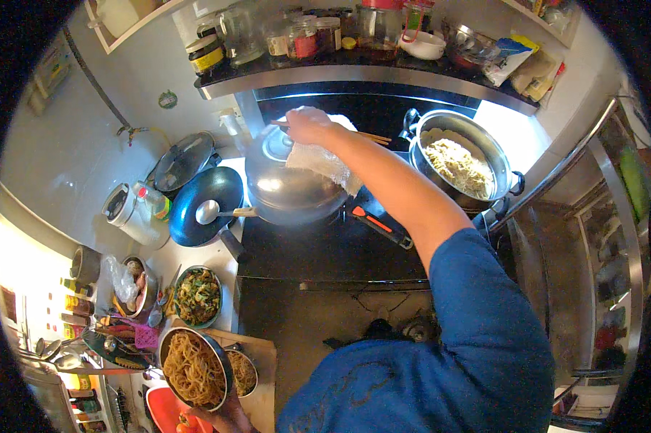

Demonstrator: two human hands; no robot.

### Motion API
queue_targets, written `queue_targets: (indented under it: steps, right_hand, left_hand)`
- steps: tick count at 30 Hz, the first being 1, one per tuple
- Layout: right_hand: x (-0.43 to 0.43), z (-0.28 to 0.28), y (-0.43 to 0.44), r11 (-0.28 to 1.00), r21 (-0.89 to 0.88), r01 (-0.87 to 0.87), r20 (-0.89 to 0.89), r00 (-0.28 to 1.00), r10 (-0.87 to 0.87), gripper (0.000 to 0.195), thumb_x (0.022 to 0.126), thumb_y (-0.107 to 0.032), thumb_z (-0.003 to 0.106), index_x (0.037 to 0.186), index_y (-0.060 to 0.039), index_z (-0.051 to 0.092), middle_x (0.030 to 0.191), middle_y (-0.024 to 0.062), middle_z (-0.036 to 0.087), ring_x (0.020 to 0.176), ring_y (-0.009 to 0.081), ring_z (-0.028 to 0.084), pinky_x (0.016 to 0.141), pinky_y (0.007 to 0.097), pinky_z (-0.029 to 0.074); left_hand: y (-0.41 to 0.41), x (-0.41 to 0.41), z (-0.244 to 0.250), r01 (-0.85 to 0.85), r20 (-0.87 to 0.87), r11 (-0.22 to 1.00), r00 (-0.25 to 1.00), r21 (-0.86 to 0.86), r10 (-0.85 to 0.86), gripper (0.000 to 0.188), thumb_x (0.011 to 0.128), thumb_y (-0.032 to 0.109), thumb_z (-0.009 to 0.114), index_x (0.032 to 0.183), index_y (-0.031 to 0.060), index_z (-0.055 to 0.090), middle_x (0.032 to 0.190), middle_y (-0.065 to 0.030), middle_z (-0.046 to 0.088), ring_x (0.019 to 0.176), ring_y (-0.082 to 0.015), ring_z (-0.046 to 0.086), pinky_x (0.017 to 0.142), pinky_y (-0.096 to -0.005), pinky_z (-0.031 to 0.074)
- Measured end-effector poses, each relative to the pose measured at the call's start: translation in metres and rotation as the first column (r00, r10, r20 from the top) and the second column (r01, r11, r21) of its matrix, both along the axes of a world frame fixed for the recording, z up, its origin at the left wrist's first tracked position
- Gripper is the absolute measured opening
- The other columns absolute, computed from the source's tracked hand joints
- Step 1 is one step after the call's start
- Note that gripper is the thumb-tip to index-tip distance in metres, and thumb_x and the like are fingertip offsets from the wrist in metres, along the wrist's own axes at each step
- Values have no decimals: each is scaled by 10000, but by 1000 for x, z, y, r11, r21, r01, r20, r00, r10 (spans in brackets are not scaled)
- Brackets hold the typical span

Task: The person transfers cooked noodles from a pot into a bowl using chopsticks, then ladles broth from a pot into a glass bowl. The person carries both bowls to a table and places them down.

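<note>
My right hand (310, 125) reaches to the top of a domed metal wok lid (298, 192) on the stove, with a pale cloth (325, 165) hanging beneath the fingers and chopsticks (374, 137) close by. Whether the fingers grip the cloth, the knob or the chopsticks is hard to tell. At the lower left, my left hand (225, 414) holds a bowl of brown noodles (193, 369) over the corner of a wooden board. A smaller bowl of noodles (241, 373) stands on that board, partly hidden by the held bowl.
A steel pot with pale noodles (458, 168) stands at the right of the stove. Left of the lid lie a dark blue wok (206, 208) and a metal ladle (208, 212). A bowl of cooked greens (198, 296) sits on the counter. A jar-laden shelf (368, 73) overhangs the stove.
</note>
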State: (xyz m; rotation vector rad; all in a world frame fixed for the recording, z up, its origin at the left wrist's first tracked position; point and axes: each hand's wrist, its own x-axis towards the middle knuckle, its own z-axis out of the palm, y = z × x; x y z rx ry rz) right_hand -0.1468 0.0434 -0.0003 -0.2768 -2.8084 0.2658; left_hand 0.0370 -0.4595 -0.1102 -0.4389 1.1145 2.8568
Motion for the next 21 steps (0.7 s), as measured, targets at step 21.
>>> queue_targets:
  steps: [21]
  right_hand:
    - [314, 99, 139, 796, 208, 568, -16, 816, -578, 293, 782, -235, 637, 920, 24, 621, 915, 259, 607, 892, 412, 579, 770, 464, 445]
  left_hand:
    - [37, -12, -24, 123, 53, 991, 991, 43, -125, 767, 855, 623, 385, 1409, 116, 230, 1436, -93, 291, 1282, -285, 351, 1007, -454, 375]
